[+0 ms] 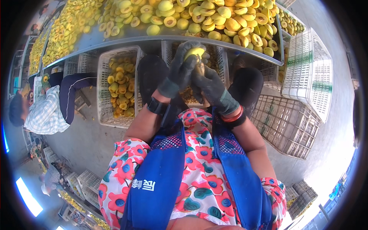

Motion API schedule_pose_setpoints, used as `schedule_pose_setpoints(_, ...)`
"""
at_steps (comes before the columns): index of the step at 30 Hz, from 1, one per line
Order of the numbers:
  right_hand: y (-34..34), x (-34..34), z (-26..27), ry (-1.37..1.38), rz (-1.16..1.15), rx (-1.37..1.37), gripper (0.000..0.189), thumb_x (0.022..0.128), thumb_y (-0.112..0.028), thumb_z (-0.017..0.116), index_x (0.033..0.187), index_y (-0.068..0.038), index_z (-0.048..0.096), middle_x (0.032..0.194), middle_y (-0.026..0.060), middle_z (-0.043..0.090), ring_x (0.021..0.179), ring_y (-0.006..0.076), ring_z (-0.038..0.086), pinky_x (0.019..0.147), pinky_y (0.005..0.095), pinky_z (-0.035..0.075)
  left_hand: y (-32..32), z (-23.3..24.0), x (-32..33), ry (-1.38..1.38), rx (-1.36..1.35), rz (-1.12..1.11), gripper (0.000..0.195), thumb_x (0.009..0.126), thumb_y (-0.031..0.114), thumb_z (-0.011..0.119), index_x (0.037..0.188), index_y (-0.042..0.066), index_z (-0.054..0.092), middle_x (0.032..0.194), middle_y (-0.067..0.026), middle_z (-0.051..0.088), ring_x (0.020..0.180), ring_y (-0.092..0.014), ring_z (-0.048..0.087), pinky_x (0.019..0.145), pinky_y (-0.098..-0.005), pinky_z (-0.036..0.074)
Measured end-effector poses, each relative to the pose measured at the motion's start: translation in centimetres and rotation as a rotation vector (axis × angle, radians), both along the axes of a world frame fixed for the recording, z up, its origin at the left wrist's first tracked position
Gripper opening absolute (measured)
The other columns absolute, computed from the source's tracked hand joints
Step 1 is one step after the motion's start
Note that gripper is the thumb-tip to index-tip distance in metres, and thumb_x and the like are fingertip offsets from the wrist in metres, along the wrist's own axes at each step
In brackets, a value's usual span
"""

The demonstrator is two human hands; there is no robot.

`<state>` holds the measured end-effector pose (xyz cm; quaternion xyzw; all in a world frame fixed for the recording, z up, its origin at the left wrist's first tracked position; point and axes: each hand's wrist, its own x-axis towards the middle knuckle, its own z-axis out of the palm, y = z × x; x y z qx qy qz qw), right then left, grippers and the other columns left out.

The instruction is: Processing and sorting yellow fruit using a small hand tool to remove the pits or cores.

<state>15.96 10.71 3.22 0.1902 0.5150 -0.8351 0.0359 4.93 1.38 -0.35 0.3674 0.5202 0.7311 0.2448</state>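
My left hand (180, 67), in a dark work glove, holds a yellow stone fruit (195, 52) just in front of the metal table's front edge. Gripped in my right hand (211, 84), also gloved, is a small pitting tool (199, 65) with a wooden handle. Its metal end meets the underside of the fruit; how deep it goes is hidden by the fingers. Beneath both hands, between my knees, a plastic crate (224, 61) holds brownish-yellow pieces, partly covered by my arms.
Halved fruit (233, 24) is heaped on the metal table (161, 38). A white crate of fruit halves (100, 106) stands left of my knees. Stacked crates (309, 72) and a tipped crate (287, 126) are at right. A co-worker (47, 112) sits at left.
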Motion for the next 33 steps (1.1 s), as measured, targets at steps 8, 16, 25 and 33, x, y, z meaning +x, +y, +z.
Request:
schedule_pose_setpoints(8,-0.1,-0.1,-1.0,0.093,0.017,0.175,0.014,0.089,-0.016,0.056,0.093,-0.003,0.055,0.063,0.0033,0.053,0.045,0.0116,0.049,0.041,0.0262,0.041,-0.2,0.9,-0.3,0.244,-0.101,0.118,0.038,0.095,0.023,0.048,0.124,0.000,0.046,0.115,-0.0144,0.054,0.100,-0.021,0.058,0.087,-0.0329,0.048)
schedule_pose_setpoints(16,1.2,-0.1,-0.2,-0.021,0.189,-0.296,0.016,0.088,-0.015,0.057,0.096,-0.001,0.056,0.062,0.0040,0.052,0.043,0.0122,0.048,0.039,0.0265,0.039,-1.0,0.1,-1.3,0.015,-0.023,-0.033,0.044,0.094,0.034,0.051,0.123,0.000,0.048,0.116,-0.0140,0.057,0.103,-0.020,0.057,0.090,-0.0335,0.046)
schedule_pose_setpoints(25,1.0,-0.2,-0.3,-0.039,0.237,-0.417,0.014,0.089,-0.016,0.056,0.094,-0.002,0.055,0.058,0.0021,0.049,0.040,0.0106,0.046,0.034,0.0228,0.034,-1.7,-0.1,-1.8,0.020,-0.066,-0.100,0.043,0.095,0.030,0.049,0.125,-0.001,0.047,0.118,-0.0161,0.057,0.104,-0.023,0.058,0.094,-0.0356,0.045)
schedule_pose_setpoints(33,0.0,-0.6,-0.3,0.014,0.299,-0.535,0.013,0.088,-0.015,0.056,0.088,-0.002,0.054,0.057,0.0009,0.047,0.039,0.0092,0.044,0.034,0.0222,0.033,-2.9,-0.7,-1.5,-0.335,0.062,-0.031,0.043,0.097,0.034,0.044,0.123,0.000,0.048,0.113,-0.0164,0.059,0.100,-0.024,0.060,0.088,-0.0357,0.049)
